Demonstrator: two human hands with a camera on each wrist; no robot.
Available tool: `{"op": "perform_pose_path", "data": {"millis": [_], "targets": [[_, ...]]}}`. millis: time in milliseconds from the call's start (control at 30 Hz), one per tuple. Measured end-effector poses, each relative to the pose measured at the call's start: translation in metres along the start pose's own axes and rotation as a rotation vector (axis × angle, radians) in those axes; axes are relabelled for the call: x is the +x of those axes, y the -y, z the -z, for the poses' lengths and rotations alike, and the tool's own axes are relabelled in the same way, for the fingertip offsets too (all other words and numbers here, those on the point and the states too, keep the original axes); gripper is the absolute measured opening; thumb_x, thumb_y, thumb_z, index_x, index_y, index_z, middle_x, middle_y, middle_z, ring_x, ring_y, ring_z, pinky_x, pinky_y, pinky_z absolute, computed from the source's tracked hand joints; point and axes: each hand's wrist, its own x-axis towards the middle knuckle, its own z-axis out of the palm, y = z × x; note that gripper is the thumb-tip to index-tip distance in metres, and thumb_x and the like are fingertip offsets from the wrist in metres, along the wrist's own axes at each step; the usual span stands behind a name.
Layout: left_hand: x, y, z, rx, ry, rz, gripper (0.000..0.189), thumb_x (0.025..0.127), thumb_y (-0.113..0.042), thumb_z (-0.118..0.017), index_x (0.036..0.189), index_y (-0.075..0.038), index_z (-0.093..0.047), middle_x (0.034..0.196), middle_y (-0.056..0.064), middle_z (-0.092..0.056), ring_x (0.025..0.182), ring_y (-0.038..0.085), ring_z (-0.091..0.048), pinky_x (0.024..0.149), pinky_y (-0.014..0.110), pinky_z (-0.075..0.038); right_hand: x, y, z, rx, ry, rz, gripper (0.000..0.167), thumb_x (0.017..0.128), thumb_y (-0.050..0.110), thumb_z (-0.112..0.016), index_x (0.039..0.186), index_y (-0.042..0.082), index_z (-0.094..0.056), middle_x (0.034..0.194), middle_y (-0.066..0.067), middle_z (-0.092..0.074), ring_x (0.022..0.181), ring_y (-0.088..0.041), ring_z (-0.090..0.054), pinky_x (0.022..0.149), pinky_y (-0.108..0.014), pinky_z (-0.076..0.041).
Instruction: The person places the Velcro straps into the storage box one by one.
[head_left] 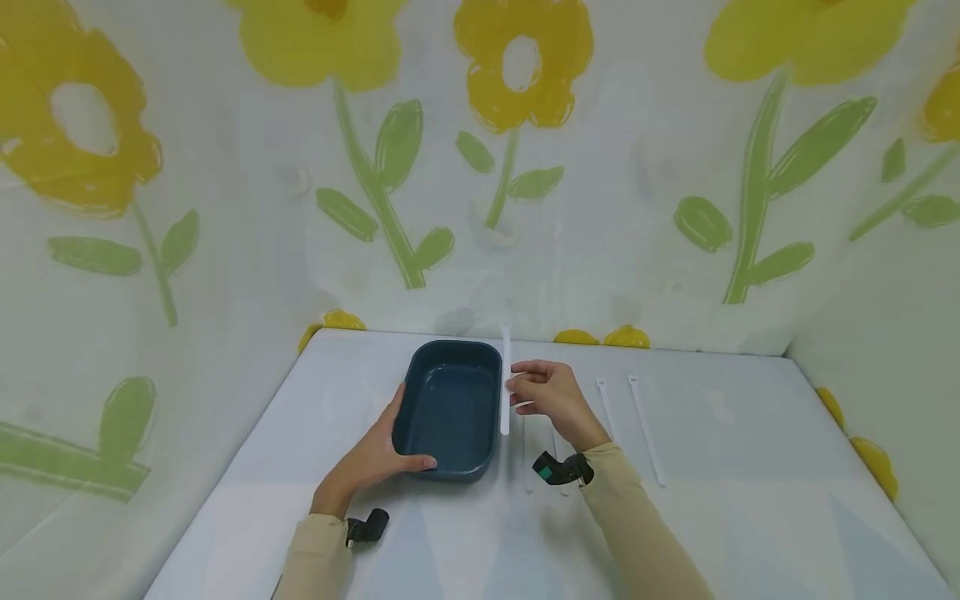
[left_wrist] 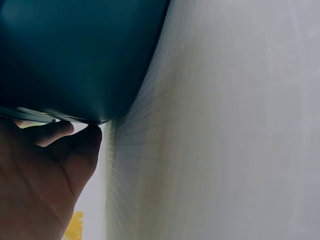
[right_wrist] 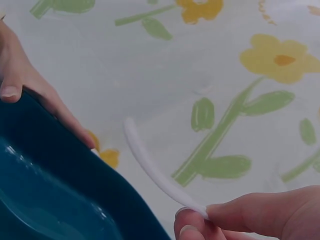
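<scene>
A dark blue rectangular dish [head_left: 450, 417] with rounded corners stands tilted toward the head camera above the white table. My left hand [head_left: 378, 454] grips its left side, the thumb over the near rim and the fingers along the outer wall. In the left wrist view, fingertips [left_wrist: 90, 142] press against the underside edge of the dish [left_wrist: 75, 60]. My right hand [head_left: 551, 396] pinches a slim white flexible strip [head_left: 505, 400] beside the dish's right rim. Seen from the right wrist, the strip [right_wrist: 157, 175] curves up and away from the thumb and fingers [right_wrist: 250, 215].
Several thin white strips lie on the table to the right, among them one with a small looped head [head_left: 647, 429]. Flower-patterned white sheeting [head_left: 600, 208] rises behind the table [head_left: 750, 467] and along both sides. A small black camera sits on each wrist.
</scene>
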Motion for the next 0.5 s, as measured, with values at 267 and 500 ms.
{"op": "perform_pose_path", "data": {"millis": [267, 500], "targets": [[0.003, -0.002, 0.001, 0.012, 0.005, 0.012, 0.14, 0.072, -0.054, -0.089, 0.167, -0.03, 0.01, 0.177, 0.009, 0.002, 0.162, 0.042, -0.01, 0.124, 0.07, -0.021, 0.005, 0.005, -0.008, -0.005, 0.0, -0.014, 0.036, 0.096, 0.015, -0.071, 0.129, 0.002, -0.067, 0.102, -0.012, -0.078, 0.074, -0.015, -0.072, 0.074, -0.03, -0.064], [0.004, 0.001, -0.001, 0.017, 0.0, 0.024, 0.14, 0.072, -0.054, -0.089, 0.166, -0.031, 0.011, 0.177, 0.009, 0.003, 0.162, 0.043, -0.01, 0.125, 0.07, -0.02, 0.007, 0.008, -0.016, 0.012, 0.008, -0.02, 0.034, 0.094, 0.014, -0.073, 0.126, 0.003, -0.068, 0.101, -0.012, -0.078, 0.074, -0.016, -0.073, 0.073, -0.031, -0.065]]}}
